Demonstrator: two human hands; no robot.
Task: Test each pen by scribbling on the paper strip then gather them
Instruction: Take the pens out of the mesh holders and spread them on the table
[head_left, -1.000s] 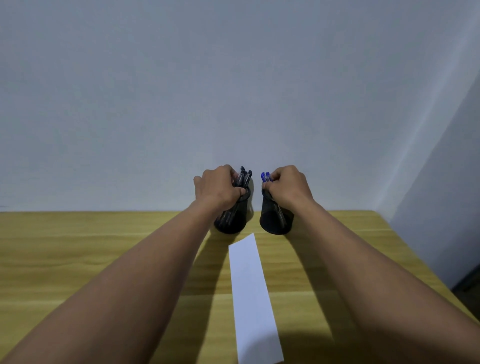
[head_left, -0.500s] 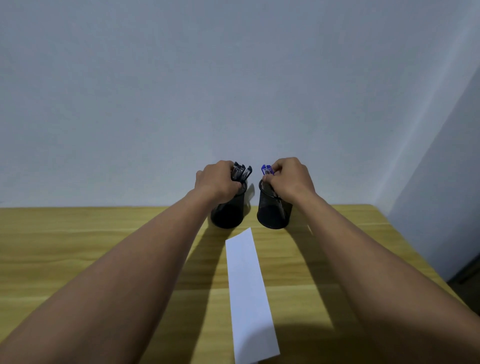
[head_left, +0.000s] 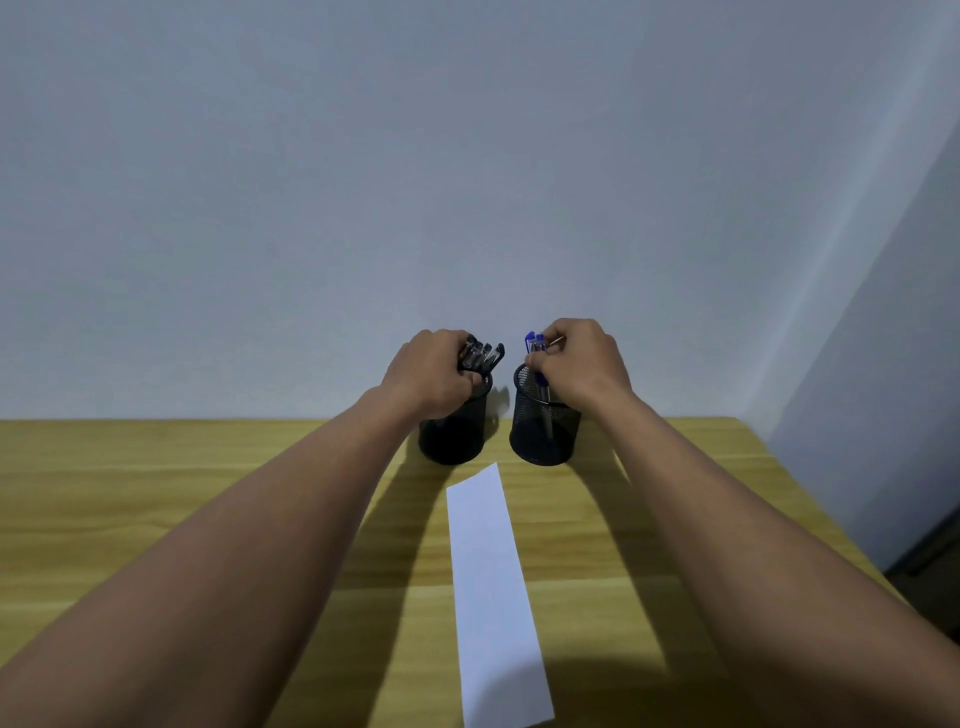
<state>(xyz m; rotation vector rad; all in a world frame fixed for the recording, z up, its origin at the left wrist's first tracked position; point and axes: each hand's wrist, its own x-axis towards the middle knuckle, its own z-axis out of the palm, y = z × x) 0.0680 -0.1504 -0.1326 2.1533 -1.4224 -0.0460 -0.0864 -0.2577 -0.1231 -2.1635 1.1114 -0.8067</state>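
Note:
Two black mesh pen cups stand side by side at the far edge of the wooden table (head_left: 156, 493), against the wall. My left hand (head_left: 431, 371) grips a bunch of black pens (head_left: 483, 354) sticking out of the left cup (head_left: 453, 434). My right hand (head_left: 582, 361) pinches the blue pens (head_left: 535, 345) standing in the right cup (head_left: 543, 431). A white paper strip (head_left: 491, 587) lies lengthwise on the table in front of the cups, between my forearms, blank as far as I can see.
A plain grey wall rises right behind the cups. The table's right edge runs diagonally at the right, with a dark gap (head_left: 930, 551) beyond it. My forearms cast shadows over the wood beside the strip.
The view has tilted upward, so cups and hands sit lower in frame. Both hands have lifted the pen bunches slightly higher out of the cups.

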